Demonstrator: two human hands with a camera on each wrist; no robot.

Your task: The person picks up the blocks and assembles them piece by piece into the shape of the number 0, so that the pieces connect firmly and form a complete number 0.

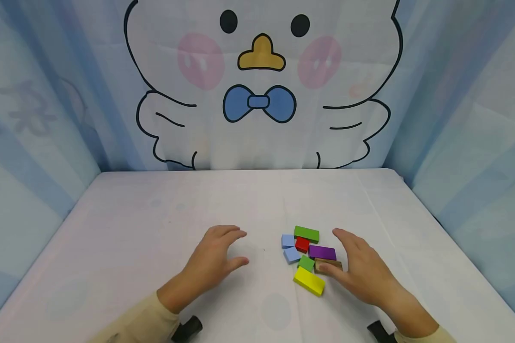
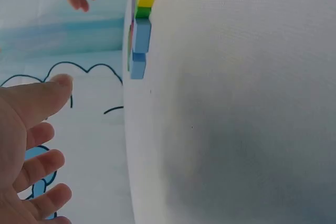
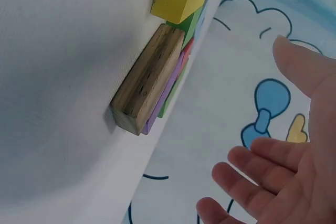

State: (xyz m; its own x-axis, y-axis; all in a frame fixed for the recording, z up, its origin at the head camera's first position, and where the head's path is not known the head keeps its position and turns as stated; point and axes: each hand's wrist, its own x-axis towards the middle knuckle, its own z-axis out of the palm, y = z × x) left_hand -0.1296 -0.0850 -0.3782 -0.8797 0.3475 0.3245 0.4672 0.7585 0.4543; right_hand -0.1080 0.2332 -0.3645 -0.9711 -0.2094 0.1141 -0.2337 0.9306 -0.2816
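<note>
Several coloured wooden blocks lie in a loose cluster right of the table's middle. A green block (image 1: 306, 234) is farthest back, with a red block (image 1: 302, 245) and two light blue blocks (image 1: 291, 255) in front of it. A purple block (image 1: 322, 252), a bare-wood block (image 3: 147, 77), a small green block (image 1: 306, 263) and a yellow block (image 1: 309, 281) complete the group. My right hand (image 1: 366, 269) is over the cluster's right side, fingers spread, its thumb overlapping the bare-wood block in the head view. Left of the blocks, my left hand (image 1: 214, 257) hovers with relaxed fingers and holds nothing.
The white table (image 1: 133, 228) carries the blocks. A curtain (image 1: 257, 143) printed with a cartoon figure hangs along its back edge, and blue-white drapes (image 1: 476, 143) flank the sides. Dark wrist cameras (image 1: 188, 328) show by both sleeves.
</note>
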